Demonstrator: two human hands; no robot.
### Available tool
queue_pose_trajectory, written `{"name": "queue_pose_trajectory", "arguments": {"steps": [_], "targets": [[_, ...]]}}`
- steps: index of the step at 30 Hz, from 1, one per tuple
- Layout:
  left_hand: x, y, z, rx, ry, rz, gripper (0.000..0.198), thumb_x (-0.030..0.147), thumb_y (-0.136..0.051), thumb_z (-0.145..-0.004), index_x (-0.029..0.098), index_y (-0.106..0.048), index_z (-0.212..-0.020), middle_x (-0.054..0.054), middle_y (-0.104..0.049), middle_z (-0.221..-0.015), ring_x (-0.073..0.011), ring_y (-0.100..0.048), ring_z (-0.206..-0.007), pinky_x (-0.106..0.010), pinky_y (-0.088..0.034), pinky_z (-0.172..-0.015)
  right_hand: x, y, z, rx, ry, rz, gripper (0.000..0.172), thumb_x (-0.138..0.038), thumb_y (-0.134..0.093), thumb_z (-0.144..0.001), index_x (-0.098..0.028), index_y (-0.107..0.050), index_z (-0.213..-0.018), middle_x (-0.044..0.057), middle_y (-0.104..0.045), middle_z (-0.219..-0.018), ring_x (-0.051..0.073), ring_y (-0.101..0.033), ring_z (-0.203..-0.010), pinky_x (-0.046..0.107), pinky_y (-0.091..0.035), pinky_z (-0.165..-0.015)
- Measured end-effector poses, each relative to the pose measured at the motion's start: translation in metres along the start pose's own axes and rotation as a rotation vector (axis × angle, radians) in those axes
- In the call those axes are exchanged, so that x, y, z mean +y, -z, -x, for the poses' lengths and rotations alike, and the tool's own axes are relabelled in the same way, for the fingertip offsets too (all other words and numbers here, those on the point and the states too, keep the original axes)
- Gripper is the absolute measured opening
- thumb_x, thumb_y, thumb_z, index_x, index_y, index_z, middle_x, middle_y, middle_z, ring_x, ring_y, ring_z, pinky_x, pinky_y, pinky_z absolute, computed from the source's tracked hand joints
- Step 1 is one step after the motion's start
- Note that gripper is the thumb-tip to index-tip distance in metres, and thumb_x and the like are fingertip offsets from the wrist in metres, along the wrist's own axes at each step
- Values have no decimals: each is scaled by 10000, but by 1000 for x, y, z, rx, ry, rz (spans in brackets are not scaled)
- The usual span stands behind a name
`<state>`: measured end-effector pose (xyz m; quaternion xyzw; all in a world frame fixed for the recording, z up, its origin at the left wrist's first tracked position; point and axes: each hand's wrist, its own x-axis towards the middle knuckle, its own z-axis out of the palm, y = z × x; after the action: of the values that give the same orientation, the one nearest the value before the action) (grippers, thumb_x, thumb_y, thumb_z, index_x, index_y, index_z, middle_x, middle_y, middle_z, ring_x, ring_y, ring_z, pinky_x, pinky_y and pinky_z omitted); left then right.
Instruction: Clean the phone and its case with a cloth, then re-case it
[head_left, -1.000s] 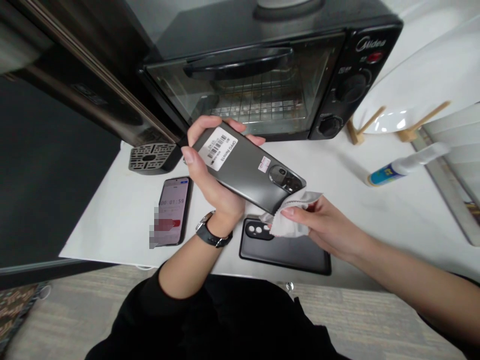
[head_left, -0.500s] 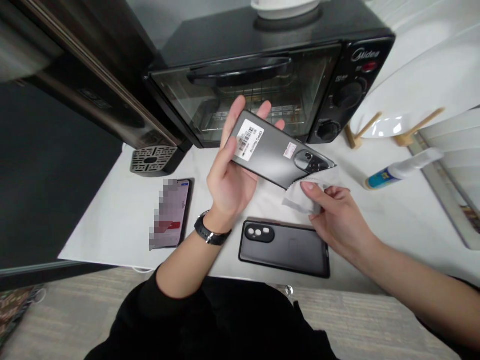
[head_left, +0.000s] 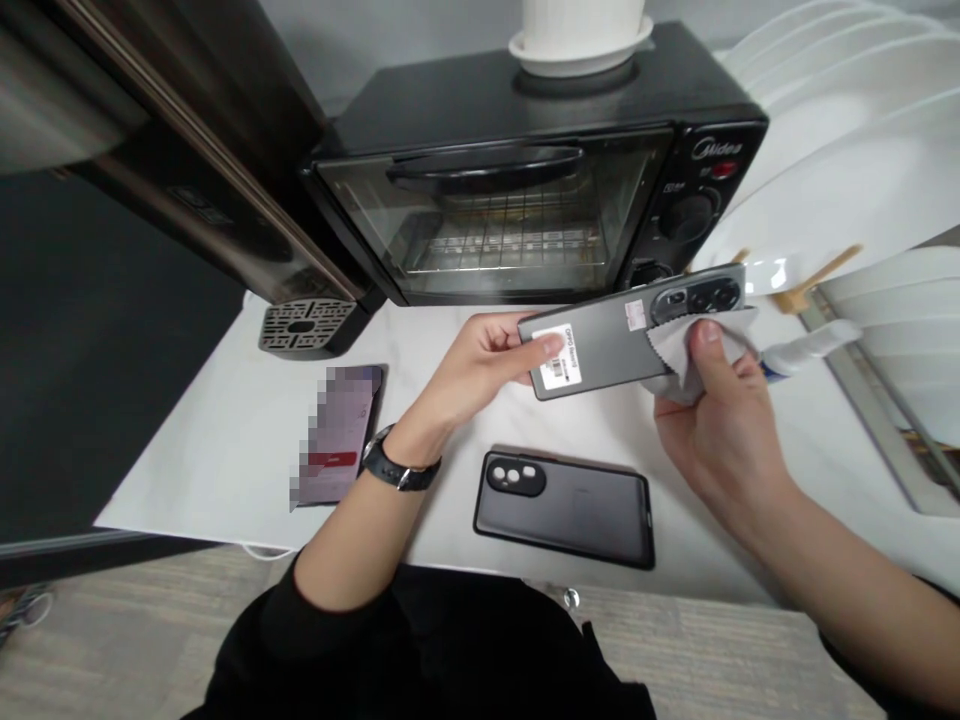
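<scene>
My left hand (head_left: 491,370) grips the label end of a grey phone (head_left: 604,340), thumb over the white sticker and fingers behind it. The phone's back faces me, with its camera bump at the right end. In my right hand (head_left: 720,410) a light grey cleaning cloth (head_left: 679,350) is pinched over the phone's lower edge, just under the cameras. Below the phone, a black-rimmed phone case (head_left: 566,510) lies on the white counter (head_left: 210,440). A second phone (head_left: 345,435) with a lit screen, partly blurred out, lies left of my left wrist.
A black toaster oven (head_left: 517,215) stands behind my hands, with a white pot (head_left: 581,35) on top. At the left is a dark appliance with a drip tray (head_left: 307,327). White plates (head_left: 862,170) stand in a rack at right. A spray bottle (head_left: 814,345) is partly behind my right hand.
The phone has moved right and turned closer to level. My left fingers have closed from a spread hold to a pinch on its end. The cloth has shifted right and up with my right hand.
</scene>
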<state>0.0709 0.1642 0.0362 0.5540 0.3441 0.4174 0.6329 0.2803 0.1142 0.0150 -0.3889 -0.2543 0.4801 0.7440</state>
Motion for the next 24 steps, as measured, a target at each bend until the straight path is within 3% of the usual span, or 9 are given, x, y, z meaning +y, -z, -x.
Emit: {"name": "queue_pose_trajectory", "arguments": {"steps": [3, 8, 11, 14, 17, 20, 22, 24], "targets": [[-3, -6, 1, -31, 21, 16, 429, 479, -935, -770, 192, -786, -1051, -7, -778, -869, -111, -672, -687, -195, -527, -601, 1, -4, 4, -30, 25, 2, 94, -327, -861, -872, -320, -806, -948, -21, -838, -1049, 182, -768, -1126, 326, -642, -1015], [-13, -20, 1, -11, 0, 18, 413, 515, -878, -834, 193, -786, -1075, -11, -749, -865, -117, -653, -711, -206, -524, -619, 7, -12, 17, -87, -41, 9, 163, -350, -906, -817, -314, -800, -936, -47, -832, -1041, 150, -765, -1112, 329, -565, -1132], [-12, -18, 0, 45, -134, -79, 346, 460, -887, -839, 202, -811, -1055, -54, -748, -1128, -160, -692, -974, -227, -557, -792, 11, -11, 19, -132, -58, 43, 173, -375, -920, -797, -314, -797, -902, -44, -831, -1009, 155, -758, -1097, 336, -549, -1143], [-6, -10, 0, 2, -185, -106, 306, 503, -791, -930, 210, -820, -1013, -73, -715, -1296, -224, -664, -1221, -292, -536, -1012, 13, -5, 20, -203, -109, 119, 181, -449, -890, -835, -295, -797, -854, -21, -820, -924, 173, -759, -1018, 328, -593, -1052], [0, -8, 3, -57, -90, 91, 463, 634, -607, -1015, 257, -772, -1226, -78, -738, -1334, -278, -679, -1268, -386, -544, -1053, 12, -2, 26, -415, -222, 258, 254, -523, -807, -910, -273, -804, -864, 5, -814, -879, 192, -758, -898, 344, -628, -914], [5, -14, 9, -196, 26, 263, 582, 662, -607, -996, 276, -678, -1426, -86, -744, -1369, -325, -687, -1304, -458, -525, -1112, 10, -5, 33, -643, -243, 325, 262, -527, -801, -915, -265, -795, -921, 12, -831, -969, 176, -745, -848, 315, -615, -830], [6, -19, 13, -331, 92, 343, 623, 665, -587, -1000, 269, -644, -1479, -92, -747, -1372, -343, -690, -1317, -488, -493, -1165, 8, -7, 36, -690, -246, 329, 278, -535, -799, -914, -258, -783, -927, 6, -831, -949, 149, -728, -794, 274, -592, -767], [5, -24, 16, -395, 110, 381, 663, 697, -577, -992, 263, -633, -1490, -100, -736, -1398, -352, -691, -1318, -489, -501, -1164, 8, -8, 36, -685, -290, 327, 312, -549, -775, -932, -239, -774, -902, 1, -816, -865, 127, -705, -732, 241, -562, -705]]}}
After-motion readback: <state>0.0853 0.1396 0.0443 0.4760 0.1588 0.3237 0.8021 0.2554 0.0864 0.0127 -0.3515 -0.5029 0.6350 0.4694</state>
